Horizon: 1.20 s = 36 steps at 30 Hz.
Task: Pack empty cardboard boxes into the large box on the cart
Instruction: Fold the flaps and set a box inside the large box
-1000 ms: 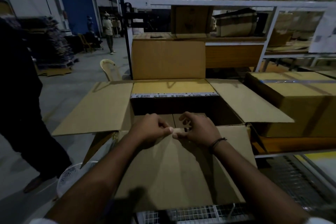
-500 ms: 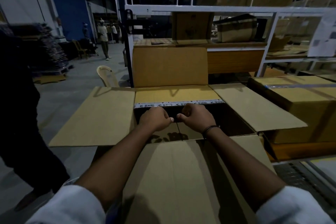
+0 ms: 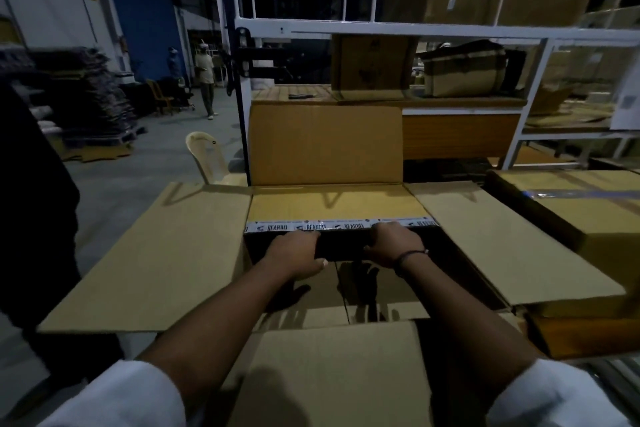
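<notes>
At centre frame, inside the large box [image 3: 156,253], your left hand [image 3: 294,253] and right hand [image 3: 394,244] sit side by side on the near top edge of the taped box [image 3: 332,204], fingers [image 3: 302,237] curled at its tape line; a firm clamp cannot be confirmed. Push evenly with both hands, seating it square against the far wall.

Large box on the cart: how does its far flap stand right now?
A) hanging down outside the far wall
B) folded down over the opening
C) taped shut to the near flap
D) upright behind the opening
D: the far flap of the large box stands upright behind the open top, while the left flap and right flap spread outward.
</notes>
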Available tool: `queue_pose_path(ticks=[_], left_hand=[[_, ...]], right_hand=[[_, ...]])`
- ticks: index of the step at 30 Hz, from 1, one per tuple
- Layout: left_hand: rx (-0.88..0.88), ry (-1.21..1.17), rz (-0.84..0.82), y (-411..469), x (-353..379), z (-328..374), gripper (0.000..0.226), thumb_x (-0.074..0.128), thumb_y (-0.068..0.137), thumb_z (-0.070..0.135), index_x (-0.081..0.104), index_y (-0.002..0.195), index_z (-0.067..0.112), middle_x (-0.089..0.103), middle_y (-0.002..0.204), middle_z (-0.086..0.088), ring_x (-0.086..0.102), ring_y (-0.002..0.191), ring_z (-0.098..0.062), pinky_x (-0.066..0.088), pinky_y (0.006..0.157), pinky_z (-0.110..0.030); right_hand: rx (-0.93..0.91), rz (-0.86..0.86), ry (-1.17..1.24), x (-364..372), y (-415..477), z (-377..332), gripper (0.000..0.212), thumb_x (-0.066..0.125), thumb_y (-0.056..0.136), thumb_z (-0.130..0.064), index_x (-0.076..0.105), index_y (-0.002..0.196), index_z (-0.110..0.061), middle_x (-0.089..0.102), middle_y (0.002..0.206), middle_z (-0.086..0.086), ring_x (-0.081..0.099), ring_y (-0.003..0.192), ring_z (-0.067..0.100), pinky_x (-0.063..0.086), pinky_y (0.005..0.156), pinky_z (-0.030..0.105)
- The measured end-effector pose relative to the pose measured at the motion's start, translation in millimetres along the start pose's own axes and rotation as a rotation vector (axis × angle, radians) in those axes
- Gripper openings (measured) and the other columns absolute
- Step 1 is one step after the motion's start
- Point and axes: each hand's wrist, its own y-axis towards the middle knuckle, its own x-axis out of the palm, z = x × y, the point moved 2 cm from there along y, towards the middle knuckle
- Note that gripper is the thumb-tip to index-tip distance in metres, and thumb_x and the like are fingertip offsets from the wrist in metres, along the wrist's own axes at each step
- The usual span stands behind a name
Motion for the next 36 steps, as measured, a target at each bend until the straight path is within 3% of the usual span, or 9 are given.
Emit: queue_pose_path(ticks=[5, 8, 12, 20, 24, 30, 36], left_hand=[[0.042, 0.131, 0.475, 28, -26, 13, 0.06, 0.06, 0.095, 0.05, 0.05, 0.147, 0.022, 0.061, 0.137, 0.0, 0.054, 0.128, -0.023, 0.045, 0.104, -0.041], [0.043, 0.118, 0.555, 56, -43, 19, 0.063, 0.06, 0.095, 0.05, 0.047, 0.15, 0.022, 0.057, 0.143, 0.001, 0.048, 0.134, -0.023, 0.042, 0.108, -0.041], [0.024, 0.154, 0.489, 100, -57, 16, 0.07, 0.059, 0.096, 0.049, 0.036, 0.157, 0.023, 0.041, 0.159, -0.006, 0.036, 0.146, -0.028, 0.036, 0.116, -0.045], [-0.103, 0.179, 0.224, 180, -46, -9, 0.097, 0.06, 0.096, 0.055, -0.002, 0.164, 0.026, -0.014, 0.172, -0.01, -0.003, 0.158, -0.038, 0.012, 0.125, -0.055], [-0.122, 0.261, 0.124, 205, -31, -24, 0.1, 0.057, 0.097, 0.058, -0.008, 0.164, 0.023, -0.015, 0.171, -0.014, -0.004, 0.157, -0.041, 0.01, 0.126, -0.055], [-0.139, 0.292, 0.083, 225, -10, -40, 0.113, 0.064, 0.094, 0.055, -0.023, 0.16, 0.027, -0.036, 0.163, -0.013, -0.014, 0.155, -0.042, 0.009, 0.126, -0.057], [-0.091, 0.343, 0.153, 253, -14, -37, 0.118, 0.068, 0.092, 0.046, -0.03, 0.157, 0.033, -0.046, 0.158, -0.011, -0.024, 0.153, -0.042, 0.005, 0.125, -0.059]], right_hand=[[0.026, 0.235, 0.067, -46, 39, 2, 0.024, 0.061, 0.095, -0.042, 0.065, 0.103, -0.02, 0.068, 0.097, 0.006, 0.067, 0.085, 0.026, 0.06, 0.074, 0.04], [-0.049, 0.328, 0.107, -67, 66, 3, 0.026, 0.059, 0.096, -0.042, 0.065, 0.107, -0.019, 0.069, 0.104, 0.007, 0.066, 0.095, 0.028, 0.058, 0.083, 0.043], [-0.169, 0.342, 0.123, -73, 108, 8, 0.05, 0.063, 0.096, -0.039, 0.05, 0.14, -0.02, 0.06, 0.13, 0.007, 0.057, 0.12, 0.027, 0.048, 0.102, 0.044], [-0.273, 0.169, 0.025, -42, 196, 2, 0.074, 0.068, 0.092, -0.041, 0.032, 0.155, -0.028, 0.029, 0.162, 0.007, 0.03, 0.147, 0.03, 0.032, 0.118, 0.052], [-0.311, 0.068, 0.025, -19, 226, -3, 0.073, 0.066, 0.093, -0.041, 0.03, 0.155, -0.029, 0.018, 0.166, 0.011, 0.022, 0.15, 0.038, 0.029, 0.119, 0.055], [-0.317, 0.172, -0.024, 2, 246, -1, 0.067, 0.063, 0.093, -0.045, 0.032, 0.151, -0.03, 0.007, 0.165, 0.014, 0.01, 0.15, 0.044, 0.025, 0.12, 0.06], [-0.369, 0.2, -0.044, 3, 261, -5, 0.086, 0.057, 0.097, -0.052, -0.002, 0.159, -0.044, -0.024, 0.167, 0.008, -0.021, 0.151, 0.048, -0.002, 0.117, 0.074]])
